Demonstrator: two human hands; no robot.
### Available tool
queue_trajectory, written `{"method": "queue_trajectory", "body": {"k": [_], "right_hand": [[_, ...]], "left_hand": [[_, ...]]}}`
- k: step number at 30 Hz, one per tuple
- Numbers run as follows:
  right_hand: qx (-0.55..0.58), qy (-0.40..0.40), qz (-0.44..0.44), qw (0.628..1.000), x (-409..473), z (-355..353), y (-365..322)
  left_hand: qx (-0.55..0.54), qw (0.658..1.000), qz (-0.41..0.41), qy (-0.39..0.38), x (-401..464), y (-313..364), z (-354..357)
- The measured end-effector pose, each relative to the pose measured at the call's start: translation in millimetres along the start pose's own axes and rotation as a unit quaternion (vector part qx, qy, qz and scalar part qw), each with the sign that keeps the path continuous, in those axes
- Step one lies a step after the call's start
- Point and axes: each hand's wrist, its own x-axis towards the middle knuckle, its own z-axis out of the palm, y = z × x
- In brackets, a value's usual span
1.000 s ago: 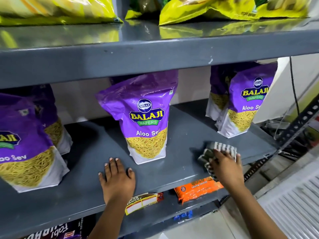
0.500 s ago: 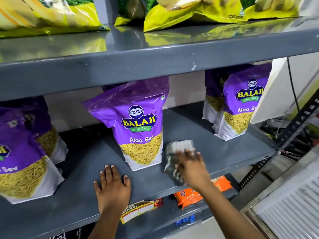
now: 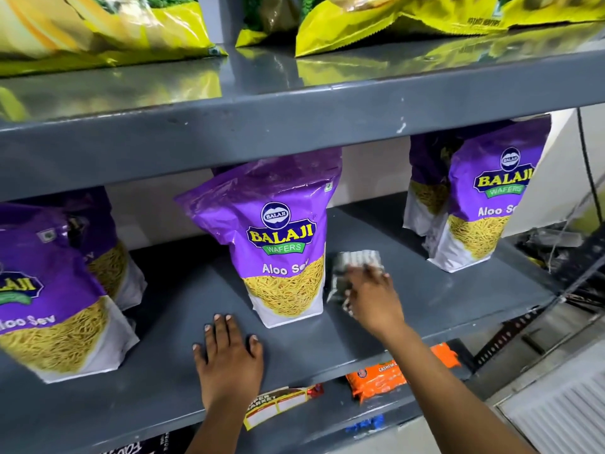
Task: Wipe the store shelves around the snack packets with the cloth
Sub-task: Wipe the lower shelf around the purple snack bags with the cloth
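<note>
right hand (image 3: 370, 299) fingers pinching cloth (image 3: 355, 268), flat on middle shelf (image 3: 442, 290), centre-right | centre packet (image 3: 281, 244) just left of cloth, nearly touching | left hand (image 3: 229, 358) spread flat, lower centre

Head camera looks down, close to shelf (image 3: 409, 299)
</note>
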Motion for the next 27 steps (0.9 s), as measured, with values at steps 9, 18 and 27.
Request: {"method": "queue_trajectory", "body": {"k": [9, 18, 27], "right_hand": [[0.011, -0.065, 0.003, 0.998, 39, 0, 1], [-0.016, -0.048, 0.116, 0.992, 40, 0, 45], [-0.009, 0.107, 0.116, 0.987, -76, -9, 104]], "left_hand": [[0.011, 1.0, 0.002, 0.008, 0, -2, 3], [-0.007, 1.0, 0.004, 0.009, -2, -1, 0], [-0.015, 1.0, -0.002, 0.008, -5, 2, -4]]}}
